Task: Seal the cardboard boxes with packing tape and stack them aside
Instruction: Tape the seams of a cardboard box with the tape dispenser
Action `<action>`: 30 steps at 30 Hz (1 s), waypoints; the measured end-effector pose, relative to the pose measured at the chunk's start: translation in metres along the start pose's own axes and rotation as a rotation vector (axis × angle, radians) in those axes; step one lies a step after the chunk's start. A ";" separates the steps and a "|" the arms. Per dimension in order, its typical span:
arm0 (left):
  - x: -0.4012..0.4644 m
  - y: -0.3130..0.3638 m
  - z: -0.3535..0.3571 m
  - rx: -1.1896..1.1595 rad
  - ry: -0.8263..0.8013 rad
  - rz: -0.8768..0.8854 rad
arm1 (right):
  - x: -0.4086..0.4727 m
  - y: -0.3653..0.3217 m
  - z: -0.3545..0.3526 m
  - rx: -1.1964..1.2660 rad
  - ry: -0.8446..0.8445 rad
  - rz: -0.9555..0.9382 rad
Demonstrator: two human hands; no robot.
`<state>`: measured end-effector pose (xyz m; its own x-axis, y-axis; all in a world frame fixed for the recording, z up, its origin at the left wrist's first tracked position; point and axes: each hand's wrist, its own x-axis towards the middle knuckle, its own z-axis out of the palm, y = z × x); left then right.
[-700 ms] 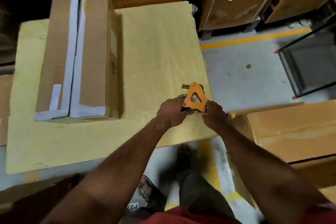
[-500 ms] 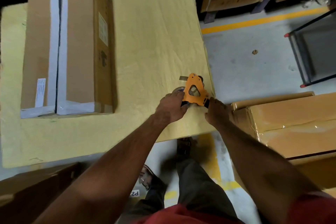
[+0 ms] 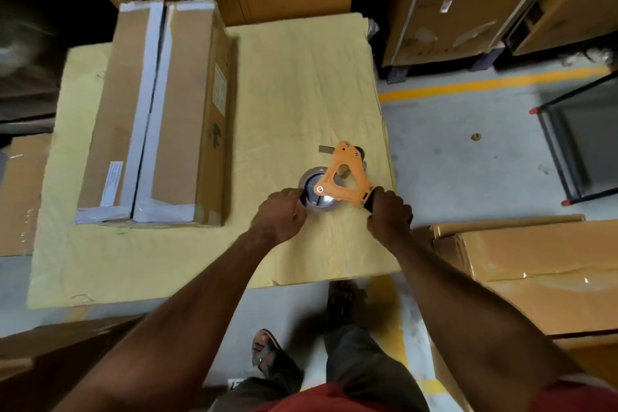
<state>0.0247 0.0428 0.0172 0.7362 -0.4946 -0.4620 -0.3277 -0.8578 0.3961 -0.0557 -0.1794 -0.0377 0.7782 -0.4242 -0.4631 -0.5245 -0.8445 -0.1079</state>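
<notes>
**Both hands on the tape dispenser, long box waiting on the yellow table**

Nearest the camera, a red shirt hem, dark trousers and a sandalled foot (image 3: 267, 353) stand on grey floor marked with yellow paint. To the right sits a brown carton wrapped in glossy tape (image 3: 541, 264), closed, its contents hidden.

Both forearms reach forward over the near edge of the yellow-covered table (image 3: 301, 77). The right hand (image 3: 389, 217) is curled around the black handle of the orange tape dispenser (image 3: 344, 177), gripping it. The left hand (image 3: 281, 217) has its fingers bent against the near-left side of the tape roll (image 3: 314, 192) mounted in the dispenser; whether it grips or only steadies the roll cannot be told. The dispenser rests near the table's right edge, a short tab of tape projecting from its far end.

Well to the left, the long cardboard box (image 3: 157, 114) lies lengthwise on the table. Its two top flaps are folded shut, edged in white strips, with a dark gap running between them; nothing inside is visible. A white label sits on its near-left flap.

Farther back, large brown cartons (image 3: 468, 0) stand along the wall on pallets, and a black metal frame with red tips (image 3: 561, 157) stands at the right.
</notes>
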 end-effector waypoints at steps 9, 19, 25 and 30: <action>-0.051 -0.074 -0.099 -0.067 0.292 -0.256 | -0.018 -0.097 -0.068 0.226 0.226 -0.172; -0.077 -0.241 -0.155 -0.023 0.326 -0.472 | -0.042 -0.285 -0.064 0.625 0.010 -0.272; -0.067 -0.307 -0.163 0.077 0.330 -0.536 | -0.039 -0.380 -0.053 0.757 -0.078 -0.242; -0.061 -0.342 -0.144 -0.032 0.266 -0.599 | -0.030 -0.405 -0.045 0.740 -0.076 -0.183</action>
<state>0.1774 0.3864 0.0240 0.9085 0.1230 -0.3994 0.1998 -0.9672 0.1567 0.1489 0.1605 0.0589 0.8630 -0.2523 -0.4378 -0.5051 -0.4488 -0.7371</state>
